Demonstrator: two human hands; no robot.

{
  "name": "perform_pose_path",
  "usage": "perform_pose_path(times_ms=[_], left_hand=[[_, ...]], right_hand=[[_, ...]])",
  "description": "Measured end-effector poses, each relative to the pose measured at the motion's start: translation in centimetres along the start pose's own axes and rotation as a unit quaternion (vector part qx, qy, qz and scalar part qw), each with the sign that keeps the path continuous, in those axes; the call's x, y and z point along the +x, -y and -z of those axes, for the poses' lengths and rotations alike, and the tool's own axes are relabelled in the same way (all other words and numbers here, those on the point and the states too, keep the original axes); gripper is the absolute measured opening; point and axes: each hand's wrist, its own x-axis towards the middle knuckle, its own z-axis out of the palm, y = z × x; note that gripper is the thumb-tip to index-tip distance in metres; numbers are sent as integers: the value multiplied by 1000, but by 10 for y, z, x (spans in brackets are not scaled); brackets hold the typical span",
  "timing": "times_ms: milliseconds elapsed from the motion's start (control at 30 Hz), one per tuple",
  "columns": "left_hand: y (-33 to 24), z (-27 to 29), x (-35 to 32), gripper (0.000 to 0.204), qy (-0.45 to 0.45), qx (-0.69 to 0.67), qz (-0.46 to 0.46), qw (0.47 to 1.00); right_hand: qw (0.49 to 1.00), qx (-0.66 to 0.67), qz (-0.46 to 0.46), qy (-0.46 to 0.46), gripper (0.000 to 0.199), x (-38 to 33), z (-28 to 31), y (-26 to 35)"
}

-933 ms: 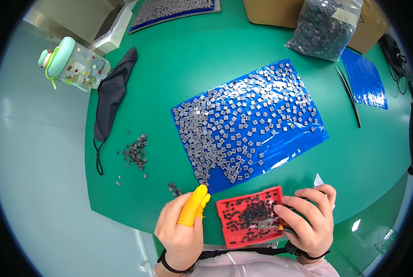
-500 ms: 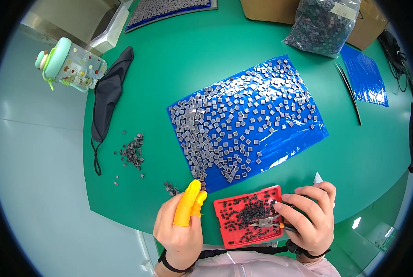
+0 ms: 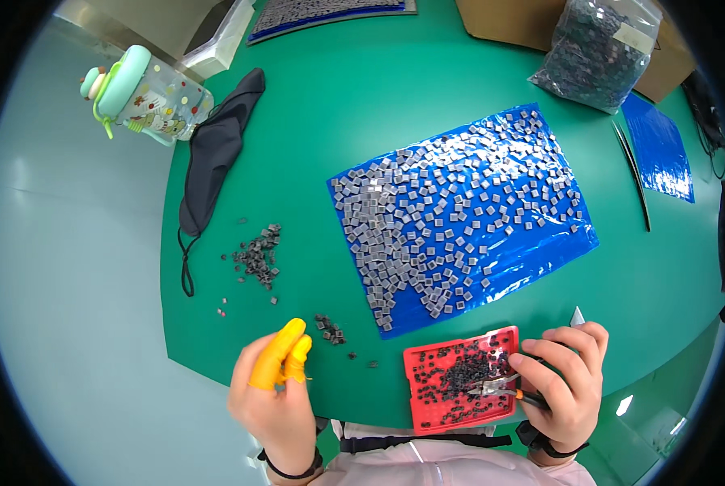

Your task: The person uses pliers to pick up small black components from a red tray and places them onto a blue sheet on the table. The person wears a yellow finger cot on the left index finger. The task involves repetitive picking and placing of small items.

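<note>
Holding small metal pliers with black and orange handles point(image 3: 501, 389), a person's right hand point(image 3: 566, 389) rests at the right end of a shallow red plastic tray point(image 3: 411, 385) near the front edge of a green desk point(image 3: 297, 162). The right hand's grip is closed around the handles. The pliers' long axis runs roughly crosswise, handles to the right and metal tips to the left, pointing toward the left hand point(image 3: 273, 405). Those tips lie over the tray, by the heap of tiny black pieces point(image 3: 469, 371) scattered inside it; whether they pinch a piece cannot be told.

Well to the left, apart from the tray, the left hand wears yellow rubber finger covers point(image 3: 275, 356) on two digits, their tips close together and aimed away from the person. Whether that grip holds anything small cannot be made out. Of the two hands, the right is plainly nearer the black pieces; the left is nearer a small cluster of dark grey square pieces point(image 3: 328, 329) lying just to the right of its covered fingertips. Beyond both hands, a glossy blue plastic sheet point(image 3: 540, 253) lies askew on the desk, covered with many grey square tiles point(image 3: 378, 243), most densely along its left side.
</note>
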Motion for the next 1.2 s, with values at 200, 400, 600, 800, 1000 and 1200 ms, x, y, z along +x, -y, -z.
perform_pose_path(times_ms=[200,400,600,800,1000,1200], left_hand=[[12,5,-1,19,64,-63,47,995],[17,1,3,28,76,-17,-80,994],[17,4,9,27,93,26,-132,986],[18,5,5,28,82,-98,-93,987],[5,10,-11,20,247,-384,42,889],[11,-5,-15,20,395,-554,106,725]], right_hand=[[1000,12,0,1,49,6,-4,5],[1000,9,0,6,52,10,-3,10],[1000,11,6,13,53,12,-5,12],[1000,13,0,0,53,13,-5,14],[998,65,6,-13,53,15,-10,25],[992,122,11,-30,51,18,-12,34]])
